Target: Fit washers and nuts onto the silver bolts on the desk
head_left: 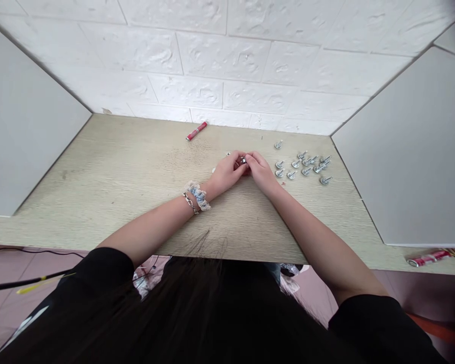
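Note:
My left hand (227, 173) and my right hand (260, 171) meet at the middle of the wooden table (129, 177), fingers curled together round a small silver metal piece (243, 161). Both hands pinch it between them. A chain bracelet and a blue scrunchie (197, 195) sit on my left wrist. Several small silver screw-like metal parts (305, 165) lie scattered just right of my right hand. A tiny pale bit (214, 170) lies by my left hand.
A red tube (196, 131) lies near the back wall. Another red tube (428, 258) rests at the table's front right edge. Grey side panels (413, 151) close in both sides, and a white brick wall stands behind.

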A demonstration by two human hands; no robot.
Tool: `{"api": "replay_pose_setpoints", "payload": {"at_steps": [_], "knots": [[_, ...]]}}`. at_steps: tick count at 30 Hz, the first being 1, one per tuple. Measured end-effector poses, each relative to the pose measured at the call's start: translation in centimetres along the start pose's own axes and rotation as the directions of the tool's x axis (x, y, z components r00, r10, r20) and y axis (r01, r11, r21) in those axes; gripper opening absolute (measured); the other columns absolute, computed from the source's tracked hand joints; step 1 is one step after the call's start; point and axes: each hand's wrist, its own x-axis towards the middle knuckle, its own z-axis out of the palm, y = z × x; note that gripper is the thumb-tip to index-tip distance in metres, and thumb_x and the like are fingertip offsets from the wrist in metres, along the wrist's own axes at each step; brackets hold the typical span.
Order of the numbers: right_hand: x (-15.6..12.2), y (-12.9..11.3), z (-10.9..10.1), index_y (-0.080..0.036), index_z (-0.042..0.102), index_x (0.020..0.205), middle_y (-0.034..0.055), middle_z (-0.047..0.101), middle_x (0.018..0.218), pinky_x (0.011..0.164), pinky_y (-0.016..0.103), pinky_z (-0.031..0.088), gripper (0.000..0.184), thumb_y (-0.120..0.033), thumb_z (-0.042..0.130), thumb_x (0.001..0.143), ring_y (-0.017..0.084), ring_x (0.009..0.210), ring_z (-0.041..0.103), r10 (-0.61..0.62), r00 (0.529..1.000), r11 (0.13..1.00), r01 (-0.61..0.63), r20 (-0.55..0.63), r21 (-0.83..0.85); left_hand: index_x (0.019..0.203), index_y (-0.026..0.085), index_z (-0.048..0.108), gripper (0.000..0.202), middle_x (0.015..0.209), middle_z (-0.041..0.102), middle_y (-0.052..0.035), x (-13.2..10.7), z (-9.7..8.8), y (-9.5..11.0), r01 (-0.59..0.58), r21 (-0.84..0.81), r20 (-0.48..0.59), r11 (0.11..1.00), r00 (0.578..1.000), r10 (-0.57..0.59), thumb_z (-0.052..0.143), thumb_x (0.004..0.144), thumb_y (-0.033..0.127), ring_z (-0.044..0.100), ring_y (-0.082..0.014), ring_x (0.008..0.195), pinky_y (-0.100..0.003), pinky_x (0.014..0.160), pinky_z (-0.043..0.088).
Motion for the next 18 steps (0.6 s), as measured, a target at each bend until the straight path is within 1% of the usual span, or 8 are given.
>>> {"api": "replay_pose_setpoints", "payload": {"at_steps": [3,6,9,11,14,18], "knots": [[0.07,0.32,-0.14,-0.021,0.051,0.082,-0.0009,0.052,0.073,0.061,0.026,0.045,0.049,-0.069,0.053,0.075,0.012,0.067,0.052,-0.016,1.0,1.0,0.017,-0.009,0.022,0.109,0.016,0.058,0.025,0.085,0.064,-0.0011,0.05,0.08,-0.32,-0.012,-0.016,-0.001,1.0,1.0,0.012,0.055,0.085,0.02,0.056,-0.0094,0.07,-0.022,0.067,0.046],[0.14,0.31,-0.22,-0.02,0.054,0.081,0.0004,0.054,0.071,0.06,0.027,0.046,0.06,-0.078,0.051,0.07,0.012,0.065,0.054,0.005,0.999,0.998,-0.007,0.032,0.062,0.113,0.016,0.058,0.028,0.09,0.065,-0.0027,0.05,0.04,-0.45,-0.038,-0.016,0.008,0.999,0.999,0.039,0.054,0.085,0.019,0.057,-0.0102,0.072,-0.023,0.07,0.048],[0.24,0.19,-0.25,-0.019,0.056,0.078,0.0005,0.055,0.067,0.061,0.027,0.047,0.061,-0.078,0.053,0.069,0.012,0.063,0.054,-0.002,0.996,0.997,-0.004,0.085,0.074,0.114,0.016,0.058,0.029,0.092,0.066,-0.0035,-0.01,-0.04,-0.29,-0.042,0.004,0.005,0.999,0.999,0.042,0.053,0.086,0.019,0.058,-0.0111,0.075,-0.024,0.072,0.049],[0.3,0.14,-0.25,-0.019,0.057,0.079,0.0001,0.056,0.068,0.061,0.027,0.046,0.059,-0.077,0.055,0.068,0.012,0.063,0.054,-0.005,0.995,0.997,-0.003,0.096,0.081,0.114,0.016,0.059,0.029,0.091,0.066,-0.0033,-0.06,-0.09,-0.12,-0.024,0.019,-0.002,1.0,1.0,0.024,0.053,0.086,0.02,0.059,-0.0113,0.076,-0.024,0.073,0.049],[0.32,0.04,-0.19,-0.019,0.056,0.081,-0.0008,0.056,0.069,0.06,0.026,0.046,0.057,-0.074,0.059,0.067,0.011,0.064,0.054,0.005,0.998,0.997,-0.01,0.069,0.071,0.112,0.016,0.06,0.027,0.089,0.066,-0.0025,-0.11,-0.15,0.09,0.013,0.037,-0.021,0.999,1.0,-0.012,0.053,0.087,0.021,0.059,-0.0107,0.075,-0.023,0.073,0.049],[0.2,-0.19,-0.11,-0.019,0.051,0.077,-0.0028,0.055,0.068,0.061,0.025,0.046,0.048,-0.066,0.061,0.071,0.009,0.062,0.053,0.042,0.998,0.997,-0.044,0.038,0.056,0.11,0.017,0.062,0.025,0.086,0.066,-0.0012,-0.11,-0.28,0.21,0.049,0.04,-0.018,0.998,0.999,-0.049,0.054,0.087,0.023,0.06,-0.0102,0.073,-0.022,0.07,0.05]]}}
